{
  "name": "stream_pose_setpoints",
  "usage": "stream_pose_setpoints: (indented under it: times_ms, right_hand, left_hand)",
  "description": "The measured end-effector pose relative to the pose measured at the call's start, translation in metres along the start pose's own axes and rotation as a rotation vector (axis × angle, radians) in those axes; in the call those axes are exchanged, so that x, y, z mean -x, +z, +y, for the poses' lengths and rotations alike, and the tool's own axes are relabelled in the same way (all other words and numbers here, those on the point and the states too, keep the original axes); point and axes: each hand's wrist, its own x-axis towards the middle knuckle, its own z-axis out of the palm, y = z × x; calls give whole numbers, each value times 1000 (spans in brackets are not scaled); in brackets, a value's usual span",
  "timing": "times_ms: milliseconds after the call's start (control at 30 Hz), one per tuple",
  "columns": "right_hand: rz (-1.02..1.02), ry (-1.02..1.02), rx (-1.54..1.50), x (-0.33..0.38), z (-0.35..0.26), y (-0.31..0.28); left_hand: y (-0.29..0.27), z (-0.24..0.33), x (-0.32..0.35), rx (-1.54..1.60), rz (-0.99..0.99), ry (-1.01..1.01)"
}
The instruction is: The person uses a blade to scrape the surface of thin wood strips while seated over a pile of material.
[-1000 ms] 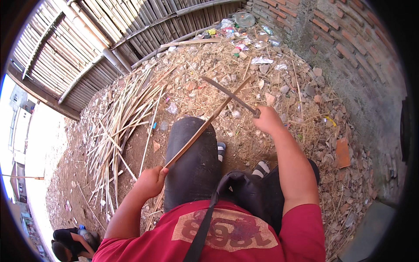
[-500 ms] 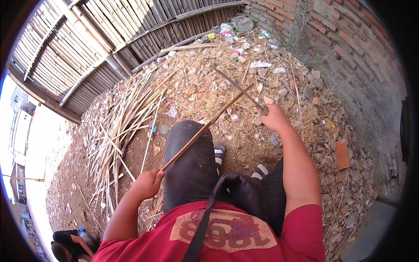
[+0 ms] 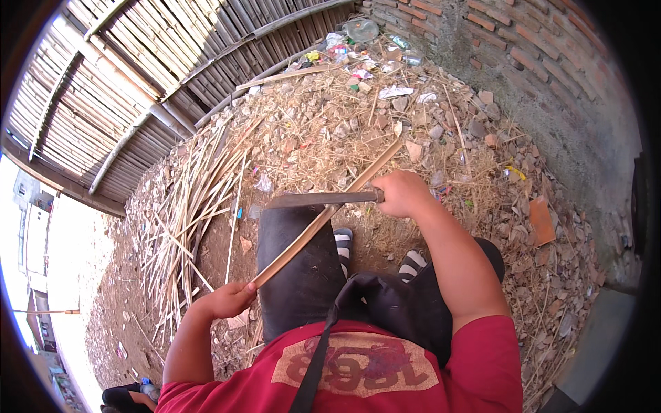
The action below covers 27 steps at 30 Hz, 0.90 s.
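Note:
My left hand (image 3: 234, 300) grips the near end of a brown bamboo strip (image 3: 295, 248), which slants up and to the right across my left thigh. In my right hand (image 3: 402, 193) is the handle of a machete (image 3: 303, 200). Its broad grey blade points left and crosses the strip above my left knee, touching or nearly touching it. The strip's far end lies beyond my right hand, free in the air over the rubble. Most of the machete's handle is hidden by my fingers.
A heap of pale split bamboo strips (image 3: 186, 220) lies on the ground to the left. Behind it stands a bamboo fence (image 3: 206, 41); a brick wall (image 3: 537, 76) closes the right. Litter and stones cover the ground. Another person (image 3: 127, 398) is partly visible at lower left.
The machete has swung from pointing up and left to lying almost level across the strip. My right hand has moved left and slightly nearer; the strip now shows its broad face.

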Motion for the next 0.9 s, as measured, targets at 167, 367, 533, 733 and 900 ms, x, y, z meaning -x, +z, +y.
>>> stream_pose_setpoints:
  times_ms: [167, 367, 533, 733, 900]
  right_hand:
    - [142, 210, -152, -11, 77, 7]
    - [44, 3, -10, 5, 19, -3]
    - [166, 271, -233, -4, 87, -2]
    - [155, -96, 148, 20, 7, -20]
    - [143, 278, -67, 9, 52, -30]
  left_hand:
    - [-8, -2, -3, -100, -42, -40]
    - [-3, -33, -15, 38, -81, 5]
    - [0, -8, -4, -8, -26, -11]
    - [10, -26, -11, 95, -37, 112]
    - [6, -31, -8, 134, -102, 50]
